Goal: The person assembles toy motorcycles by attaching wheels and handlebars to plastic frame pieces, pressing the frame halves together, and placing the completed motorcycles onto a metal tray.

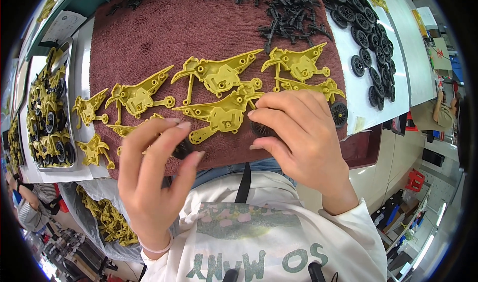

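My left hand (157, 170) is above the front edge of the towel with thumb and fingers apart. A black spoked wheel (182, 149) shows partly between its thumb and fingers. To the right, my right hand (301, 135) has its fingers bent and its thumb apart from them. Another black wheel (262, 129) is partly hidden under this hand. Between the hands lies a yellow plastic motorcycle frame half (219, 116). The left hand partly covers another yellow frame half (124, 129). No contact between fingers and wheels can be made out.
More yellow frame halves (221, 75) lie in rows on the maroon towel (134, 38). A wheel (339, 114) rests at its right edge. Small black parts (291, 18) are heaped at the back, beside many wheels (366, 43). A tray (69, 90) of assembled toys stands left.
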The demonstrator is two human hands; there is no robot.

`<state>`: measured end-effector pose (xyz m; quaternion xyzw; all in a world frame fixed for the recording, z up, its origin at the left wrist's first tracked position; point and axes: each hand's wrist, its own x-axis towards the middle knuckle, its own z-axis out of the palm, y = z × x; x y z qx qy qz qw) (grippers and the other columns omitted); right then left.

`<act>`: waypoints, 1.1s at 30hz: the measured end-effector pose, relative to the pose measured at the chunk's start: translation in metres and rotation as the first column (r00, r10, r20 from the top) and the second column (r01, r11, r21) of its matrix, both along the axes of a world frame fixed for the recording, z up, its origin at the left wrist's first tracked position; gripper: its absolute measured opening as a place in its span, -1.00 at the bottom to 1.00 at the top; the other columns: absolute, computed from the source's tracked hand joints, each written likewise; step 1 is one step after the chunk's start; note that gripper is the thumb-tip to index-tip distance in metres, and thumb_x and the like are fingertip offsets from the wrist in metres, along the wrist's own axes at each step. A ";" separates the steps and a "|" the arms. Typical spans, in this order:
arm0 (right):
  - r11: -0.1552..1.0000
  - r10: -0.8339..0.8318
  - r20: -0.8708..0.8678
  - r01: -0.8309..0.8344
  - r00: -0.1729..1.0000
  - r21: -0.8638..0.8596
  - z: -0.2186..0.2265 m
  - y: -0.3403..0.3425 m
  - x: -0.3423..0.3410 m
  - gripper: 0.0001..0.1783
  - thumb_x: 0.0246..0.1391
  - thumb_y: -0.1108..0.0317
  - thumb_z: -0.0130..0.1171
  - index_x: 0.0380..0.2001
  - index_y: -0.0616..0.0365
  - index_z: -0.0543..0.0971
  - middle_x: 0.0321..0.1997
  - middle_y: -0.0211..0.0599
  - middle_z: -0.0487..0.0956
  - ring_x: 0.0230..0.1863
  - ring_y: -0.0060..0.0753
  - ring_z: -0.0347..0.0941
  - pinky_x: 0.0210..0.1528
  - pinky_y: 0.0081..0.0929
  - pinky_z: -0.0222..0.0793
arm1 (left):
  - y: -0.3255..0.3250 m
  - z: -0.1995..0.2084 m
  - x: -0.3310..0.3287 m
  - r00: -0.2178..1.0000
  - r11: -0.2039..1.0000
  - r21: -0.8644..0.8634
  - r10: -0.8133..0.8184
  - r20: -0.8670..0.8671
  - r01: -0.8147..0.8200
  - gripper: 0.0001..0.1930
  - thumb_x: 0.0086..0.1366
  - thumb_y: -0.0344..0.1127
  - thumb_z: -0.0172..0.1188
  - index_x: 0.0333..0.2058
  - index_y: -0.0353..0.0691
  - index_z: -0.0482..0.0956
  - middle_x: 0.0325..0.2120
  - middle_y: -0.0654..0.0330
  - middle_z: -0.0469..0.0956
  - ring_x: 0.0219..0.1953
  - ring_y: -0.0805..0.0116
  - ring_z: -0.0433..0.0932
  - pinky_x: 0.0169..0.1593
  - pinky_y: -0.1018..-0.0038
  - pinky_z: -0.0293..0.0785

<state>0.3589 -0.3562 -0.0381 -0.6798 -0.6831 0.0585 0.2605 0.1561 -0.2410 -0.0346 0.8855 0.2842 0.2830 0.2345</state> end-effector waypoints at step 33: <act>0.782 -0.622 0.066 0.623 0.780 0.010 -0.014 -0.079 0.147 -0.50 0.04 0.47 0.20 0.11 -0.02 0.55 0.18 -0.15 0.46 0.24 -0.08 0.32 0.33 -0.29 0.14 | 0.023 -0.002 -0.038 0.957 0.989 0.128 -0.032 -0.289 0.072 -0.77 0.04 -0.56 0.30 -0.26 -0.28 0.64 -0.16 0.12 0.55 -0.14 0.06 0.53 -0.11 0.24 0.44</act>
